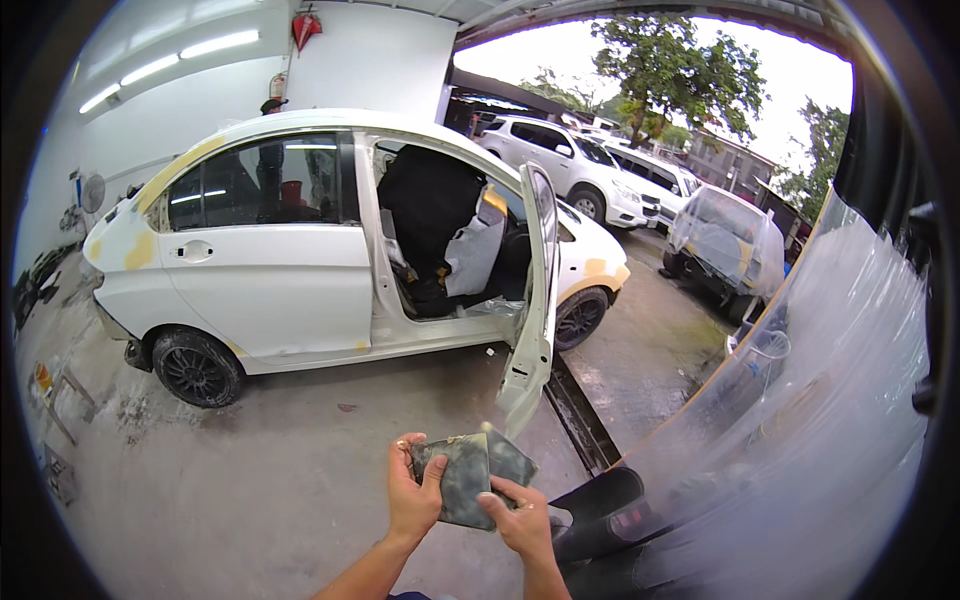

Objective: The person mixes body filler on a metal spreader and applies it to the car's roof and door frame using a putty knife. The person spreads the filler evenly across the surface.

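Note:
My left hand (412,495) is closed on the edge of a flat, dusty grey-green rectangular pad (462,478), with its thumb across the front face. A second dark pad (512,462) of similar colour sits partly behind the first, tilted to the right. My right hand (522,520) pinches this second pad near its lower edge, and its thumb lies by the first pad's lower right corner. Both pads have pale smears on them. Beyond my hands stands a white car (280,290) with yellowish filler patches, its front door (535,310) swung open towards me.
Translucent plastic sheeting (800,430) hangs along the right side. A dark floor channel (580,415) runs past the door. Outside are parked a white SUV (560,165) and a covered car (728,240). A person (272,105) is behind the white car; a fan (93,193) stands far left.

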`<state>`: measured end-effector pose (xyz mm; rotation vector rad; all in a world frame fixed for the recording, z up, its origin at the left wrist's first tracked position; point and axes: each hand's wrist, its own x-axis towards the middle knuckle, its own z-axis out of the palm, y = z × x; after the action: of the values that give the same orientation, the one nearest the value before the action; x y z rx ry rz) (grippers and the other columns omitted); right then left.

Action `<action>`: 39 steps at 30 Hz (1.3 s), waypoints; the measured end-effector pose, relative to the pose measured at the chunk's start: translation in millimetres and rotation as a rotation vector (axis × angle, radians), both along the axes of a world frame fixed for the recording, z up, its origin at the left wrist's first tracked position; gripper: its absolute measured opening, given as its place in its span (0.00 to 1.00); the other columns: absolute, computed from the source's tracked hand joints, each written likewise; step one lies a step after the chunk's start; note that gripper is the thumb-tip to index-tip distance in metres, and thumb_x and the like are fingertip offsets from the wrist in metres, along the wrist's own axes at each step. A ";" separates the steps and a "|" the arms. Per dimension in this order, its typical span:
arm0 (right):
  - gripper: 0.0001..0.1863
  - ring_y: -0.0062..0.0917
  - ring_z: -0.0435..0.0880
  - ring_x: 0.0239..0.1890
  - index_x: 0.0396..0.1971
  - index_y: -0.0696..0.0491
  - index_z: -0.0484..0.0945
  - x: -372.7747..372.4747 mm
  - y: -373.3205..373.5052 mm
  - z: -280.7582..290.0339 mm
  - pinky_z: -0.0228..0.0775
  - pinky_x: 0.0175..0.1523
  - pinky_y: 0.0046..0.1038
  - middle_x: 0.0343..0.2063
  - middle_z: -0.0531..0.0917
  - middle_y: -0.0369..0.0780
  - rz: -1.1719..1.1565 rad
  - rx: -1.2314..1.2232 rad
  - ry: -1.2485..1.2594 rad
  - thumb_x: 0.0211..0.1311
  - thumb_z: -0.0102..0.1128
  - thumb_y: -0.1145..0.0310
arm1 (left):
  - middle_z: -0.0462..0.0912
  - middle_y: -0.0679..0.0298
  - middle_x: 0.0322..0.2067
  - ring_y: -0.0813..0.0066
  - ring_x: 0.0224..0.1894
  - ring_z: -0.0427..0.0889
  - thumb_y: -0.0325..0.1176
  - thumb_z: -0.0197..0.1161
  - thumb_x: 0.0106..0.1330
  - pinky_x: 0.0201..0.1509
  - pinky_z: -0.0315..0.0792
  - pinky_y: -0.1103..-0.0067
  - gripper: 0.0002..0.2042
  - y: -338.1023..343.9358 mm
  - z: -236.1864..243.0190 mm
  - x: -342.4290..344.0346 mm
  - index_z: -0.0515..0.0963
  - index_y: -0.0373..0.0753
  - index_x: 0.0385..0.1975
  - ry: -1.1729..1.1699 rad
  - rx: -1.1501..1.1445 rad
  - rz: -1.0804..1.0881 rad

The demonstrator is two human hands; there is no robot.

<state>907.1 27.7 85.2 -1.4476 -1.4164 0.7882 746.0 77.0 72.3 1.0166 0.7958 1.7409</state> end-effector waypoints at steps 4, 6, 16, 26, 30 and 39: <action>0.14 0.38 0.82 0.28 0.34 0.53 0.86 -2.7 -0.9 8.6 0.72 0.35 0.35 0.22 0.82 0.47 0.109 0.088 -0.245 0.59 0.73 0.57 | 0.77 0.61 0.45 0.75 0.44 0.76 0.28 0.69 0.67 0.51 0.69 0.83 0.21 5.3 17.1 -15.2 0.75 0.42 0.59 0.673 0.294 0.181; 0.16 0.43 0.82 0.28 0.28 0.54 0.83 -0.9 -4.4 8.3 0.72 0.34 0.38 0.23 0.81 0.47 0.145 0.054 -0.455 0.62 0.70 0.55 | 0.79 0.61 0.42 0.75 0.44 0.77 0.29 0.71 0.64 0.50 0.71 0.82 0.16 12.3 22.6 -30.3 0.81 0.41 0.52 0.796 0.378 -0.007; 0.16 0.38 0.80 0.25 0.25 0.54 0.82 37.8 -34.5 -50.4 0.71 0.33 0.35 0.22 0.80 0.45 0.137 0.052 -0.182 0.63 0.71 0.57 | 0.87 0.63 0.26 0.80 0.28 0.81 0.35 0.73 0.64 0.34 0.72 0.80 0.06 8.5 -24.5 -6.8 0.90 0.40 0.33 0.694 0.007 -0.425; 0.18 0.38 0.69 0.23 0.23 0.58 0.76 142.4 -88.4 -91.8 0.63 0.32 0.41 0.20 0.73 0.51 -0.541 -0.045 0.040 0.63 0.67 0.60 | 0.88 0.56 0.34 0.58 0.44 0.85 0.30 0.68 0.64 0.49 0.76 0.71 0.06 27.4 -101.4 17.8 0.88 0.38 0.37 1.160 0.242 0.066; 0.20 0.40 0.67 0.21 0.22 0.60 0.73 182.0 -103.2 -110.9 0.61 0.30 0.41 0.19 0.72 0.52 -0.659 -0.060 -0.077 0.64 0.67 0.59 | 0.89 0.56 0.36 0.54 0.52 0.82 0.35 0.68 0.65 0.59 0.72 0.64 0.09 19.0 -77.5 40.8 0.88 0.38 0.40 1.097 -0.248 -0.202; 0.15 0.40 0.73 0.22 0.31 0.56 0.84 218.2 -91.6 -84.1 0.67 0.31 0.39 0.20 0.78 0.49 -0.538 -0.060 0.011 0.64 0.68 0.57 | 0.83 0.53 0.56 0.54 0.58 0.77 0.51 0.61 0.73 0.70 0.61 0.61 0.18 7.2 -63.7 140.2 0.88 0.44 0.42 1.169 -0.216 -0.386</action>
<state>1125.4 -63.9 1.0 -1.7582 -0.9283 0.4937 886.2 84.2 8.6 1.8862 1.3227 0.5933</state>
